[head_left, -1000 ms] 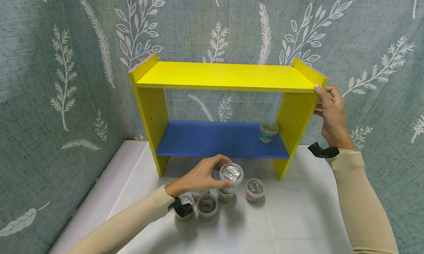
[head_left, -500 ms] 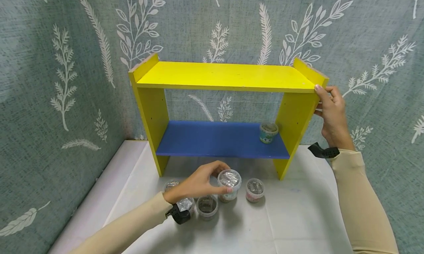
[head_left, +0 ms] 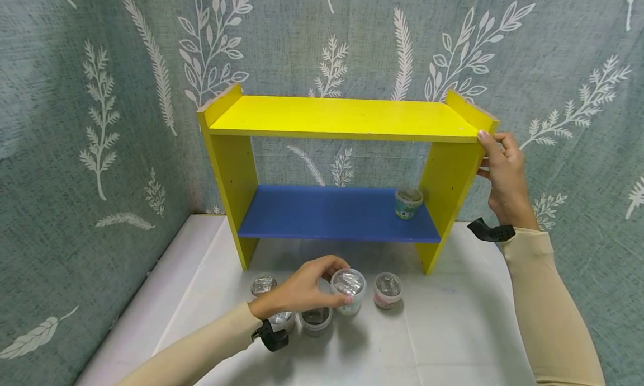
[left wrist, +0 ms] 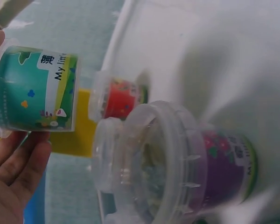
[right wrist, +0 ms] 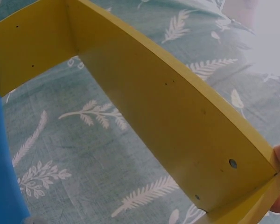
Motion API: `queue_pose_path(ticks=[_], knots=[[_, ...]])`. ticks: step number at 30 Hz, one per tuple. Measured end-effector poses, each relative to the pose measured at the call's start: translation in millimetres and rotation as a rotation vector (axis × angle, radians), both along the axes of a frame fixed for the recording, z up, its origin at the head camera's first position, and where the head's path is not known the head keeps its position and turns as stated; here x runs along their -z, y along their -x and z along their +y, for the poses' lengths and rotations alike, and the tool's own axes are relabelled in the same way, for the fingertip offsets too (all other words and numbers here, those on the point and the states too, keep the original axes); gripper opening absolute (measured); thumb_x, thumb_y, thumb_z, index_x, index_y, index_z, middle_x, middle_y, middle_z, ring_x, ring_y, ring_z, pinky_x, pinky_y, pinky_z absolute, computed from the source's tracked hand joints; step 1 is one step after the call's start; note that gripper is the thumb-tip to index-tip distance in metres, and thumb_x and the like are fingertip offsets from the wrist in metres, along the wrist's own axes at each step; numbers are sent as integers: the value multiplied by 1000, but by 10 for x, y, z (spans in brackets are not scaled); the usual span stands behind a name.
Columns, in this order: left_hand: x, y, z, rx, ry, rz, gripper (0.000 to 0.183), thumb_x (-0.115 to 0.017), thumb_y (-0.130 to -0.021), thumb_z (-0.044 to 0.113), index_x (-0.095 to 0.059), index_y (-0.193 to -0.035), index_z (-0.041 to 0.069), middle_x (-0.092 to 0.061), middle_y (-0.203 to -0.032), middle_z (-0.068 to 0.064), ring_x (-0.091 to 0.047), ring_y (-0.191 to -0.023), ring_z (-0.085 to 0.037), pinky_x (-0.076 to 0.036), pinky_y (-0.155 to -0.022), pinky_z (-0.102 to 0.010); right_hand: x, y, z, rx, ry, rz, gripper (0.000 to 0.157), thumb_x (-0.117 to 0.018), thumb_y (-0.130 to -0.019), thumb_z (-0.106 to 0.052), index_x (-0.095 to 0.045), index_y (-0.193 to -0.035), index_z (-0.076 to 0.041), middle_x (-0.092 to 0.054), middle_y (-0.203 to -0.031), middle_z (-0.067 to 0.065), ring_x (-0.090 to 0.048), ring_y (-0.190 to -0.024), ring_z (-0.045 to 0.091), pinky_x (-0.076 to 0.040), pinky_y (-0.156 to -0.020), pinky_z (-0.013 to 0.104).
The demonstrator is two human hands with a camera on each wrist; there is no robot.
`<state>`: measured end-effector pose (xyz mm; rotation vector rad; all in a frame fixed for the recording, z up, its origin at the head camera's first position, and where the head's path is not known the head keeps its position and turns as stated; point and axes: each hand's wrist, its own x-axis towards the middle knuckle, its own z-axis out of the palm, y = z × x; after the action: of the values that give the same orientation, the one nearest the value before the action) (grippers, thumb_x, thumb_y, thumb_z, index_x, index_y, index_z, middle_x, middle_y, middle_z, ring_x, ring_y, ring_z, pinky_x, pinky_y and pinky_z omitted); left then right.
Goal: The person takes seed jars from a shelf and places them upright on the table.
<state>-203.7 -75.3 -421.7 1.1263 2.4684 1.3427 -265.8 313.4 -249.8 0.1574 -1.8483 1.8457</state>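
Left hand curled round clear lidded cup, cup low over white table, at 6 o'clock from yellow shelf unit. Other small cups clustered close beside it, 3 and 9 o'clock. One cup on blue lower shelf, right end. Right hand grips shelf unit's top right corner, fingers wrapped on side panel.

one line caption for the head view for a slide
Left hand grips a clear-lidded cup on the table; right hand holds the yellow shelf.
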Motion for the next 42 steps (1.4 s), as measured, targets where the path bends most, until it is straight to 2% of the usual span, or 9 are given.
queue_pose_path(ticks=[9, 17, 23, 27, 35, 42], knots=[[87, -23, 10, 13, -12, 38, 56, -85, -84, 44, -61, -130, 21, -65, -112, 12, -63, -100, -9, -55, -91, -37, 3, 3, 21, 7, 11, -2, 31, -70, -98, -43, -62, -118, -20, -64, -103, 3, -60, -84, 17, -47, -75, 29], [138, -43, 15, 17, -2, 104, 59, -86, -82, 44, -62, -130, 20, -65, -111, 12, -62, -98, -7, -55, -86, -30, 7, 5, 23, 3, 3, -4, 31, -69, -99, -43, -61, -119, -20, -63, -106, 3, -59, -86, 18, -45, -77, 30], [204, -27, 19, 46, 4, 92, 60, -86, -83, 44, -62, -132, 19, -65, -113, 12, -61, -100, -7, -56, -87, -37, 0, 4, 28, -7, -3, -15, 31, -68, -99, -44, -61, -119, -21, -62, -106, 3, -58, -87, 18, -46, -77, 30], [249, -24, 15, 55, 27, 99, 63, -85, -84, 46, -61, -134, 17, -65, -115, 11, -61, -100, -6, -55, -87, -31, -15, 9, 38, -18, -16, -19, 30, -66, -100, -43, -60, -119, -21, -61, -107, 3, -59, -87, 17, -47, -78, 30], [290, -59, 4, 72, 65, 122, 64, -87, -82, 44, -61, -133, 15, -63, -115, 8, -60, -101, -6, -56, -88, -32, -18, 9, 32, -23, -18, -20, 30, -66, -100, -43, -60, -120, -21, -61, -108, 4, -60, -88, 18, -46, -79, 31], [342, -66, -3, 73, 88, 133, 64, -86, -82, 47, -60, -132, 15, -59, -114, 7, -59, -100, -5, -54, -88, -25, -1, 3, 32, -12, -7, -20, 29, -67, -100, -43, -61, -119, -21, -62, -106, 3, -59, -87, 18, -47, -77, 30]])
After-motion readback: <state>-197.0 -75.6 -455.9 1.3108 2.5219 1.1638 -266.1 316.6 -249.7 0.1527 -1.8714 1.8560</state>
